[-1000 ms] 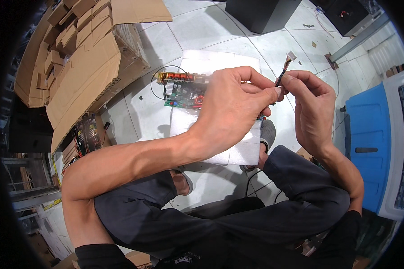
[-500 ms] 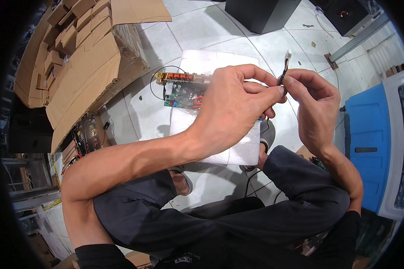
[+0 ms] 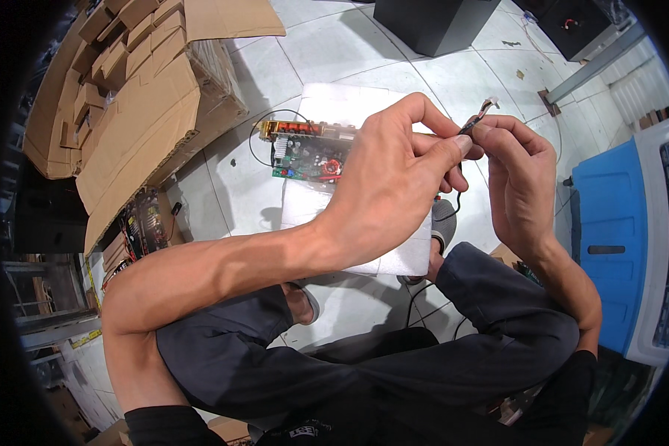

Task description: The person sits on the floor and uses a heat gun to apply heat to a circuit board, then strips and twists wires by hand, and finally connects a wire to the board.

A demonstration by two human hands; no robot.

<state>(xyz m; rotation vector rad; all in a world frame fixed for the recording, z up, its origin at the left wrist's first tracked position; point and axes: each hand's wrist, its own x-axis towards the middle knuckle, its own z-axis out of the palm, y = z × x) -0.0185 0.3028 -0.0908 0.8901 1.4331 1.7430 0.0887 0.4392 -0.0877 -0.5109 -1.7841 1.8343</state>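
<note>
A thin black cable (image 3: 466, 129) with a small white connector (image 3: 493, 102) on its tip is pinched between my two hands. My left hand (image 3: 394, 171) grips it with thumb and forefinger, coming over from the left. My right hand (image 3: 522, 175) pinches it just beside, close to the connector end. Below my left fingers the cable hangs down. Behind my left hand lies a green circuit board (image 3: 299, 157) with an orange-wound component, partly covered by my hand. The board rests on a white foam sheet (image 3: 312, 201).
A large open cardboard box (image 3: 145, 123) with smaller boxes inside stands at the left. At the right is a blue and white plastic crate (image 3: 609, 238). Black cabinets (image 3: 435, 26) stand at the far side on the tiled floor (image 3: 327, 44). My legs fold around the near side.
The connector end has tilted over to the right and slightly down. Both hands have shifted a little and still pinch the cable.
</note>
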